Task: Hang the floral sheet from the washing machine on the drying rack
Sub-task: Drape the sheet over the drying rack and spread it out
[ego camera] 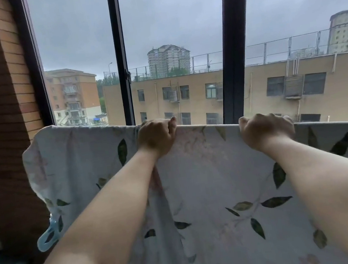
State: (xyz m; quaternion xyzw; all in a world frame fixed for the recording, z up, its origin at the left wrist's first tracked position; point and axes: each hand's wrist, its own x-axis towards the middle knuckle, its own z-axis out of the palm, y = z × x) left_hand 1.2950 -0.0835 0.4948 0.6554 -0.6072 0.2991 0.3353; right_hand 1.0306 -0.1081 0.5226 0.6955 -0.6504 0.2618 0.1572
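Head view: your left hand and right hand each grip, fingers curled, the top fold of the thin pale floral sheet with green leaves, which runs left to right before the dark-framed window, draped over a support hidden beneath, its bottom cut off.

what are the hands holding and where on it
Both the left hand and the right hand grip the floral sheet along its top edge.
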